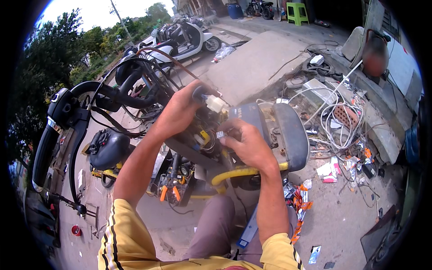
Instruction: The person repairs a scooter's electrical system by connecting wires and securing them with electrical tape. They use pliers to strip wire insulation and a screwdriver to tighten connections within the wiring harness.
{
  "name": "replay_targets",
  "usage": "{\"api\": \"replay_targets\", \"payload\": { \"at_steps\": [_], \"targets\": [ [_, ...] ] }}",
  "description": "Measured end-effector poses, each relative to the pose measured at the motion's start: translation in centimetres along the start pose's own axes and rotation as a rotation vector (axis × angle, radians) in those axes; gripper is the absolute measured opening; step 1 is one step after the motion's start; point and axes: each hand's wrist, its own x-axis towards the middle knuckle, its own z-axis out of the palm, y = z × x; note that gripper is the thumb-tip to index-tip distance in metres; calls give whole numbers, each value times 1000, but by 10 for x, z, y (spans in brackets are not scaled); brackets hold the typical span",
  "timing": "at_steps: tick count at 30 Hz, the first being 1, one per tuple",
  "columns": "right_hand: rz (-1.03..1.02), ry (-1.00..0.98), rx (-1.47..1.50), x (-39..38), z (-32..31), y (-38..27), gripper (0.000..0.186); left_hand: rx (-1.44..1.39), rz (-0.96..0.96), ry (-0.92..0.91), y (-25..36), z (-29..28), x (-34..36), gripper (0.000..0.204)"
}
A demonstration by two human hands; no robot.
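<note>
While held, connector (216, 104) pointing right

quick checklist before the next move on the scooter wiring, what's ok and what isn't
1. Left hand grip on the white connector: ok, fingers closed beside it.
2. Right hand on the wire bundle: ok, touching.
3. Connector pins seated: cannot tell, too small.
4. Scooter seat raised out of the way: ok.
5. Orange-handled pliers within reach: ok, lying below the hands.
6. Ground around the loose white cables: not ok, cluttered.
</note>
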Motion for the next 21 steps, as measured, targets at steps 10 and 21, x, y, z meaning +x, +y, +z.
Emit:
{"api": "replay_targets", "payload": {
  "at_steps": [10, 21],
  "targets": [
    [77, 51, 40, 1, 2, -3, 27, -68, 86, -6, -8, -3, -3, 35],
    [-11, 143, 155, 6, 3, 11, 25, -117, 103, 78, -10, -7, -20, 37]
  ]
}}
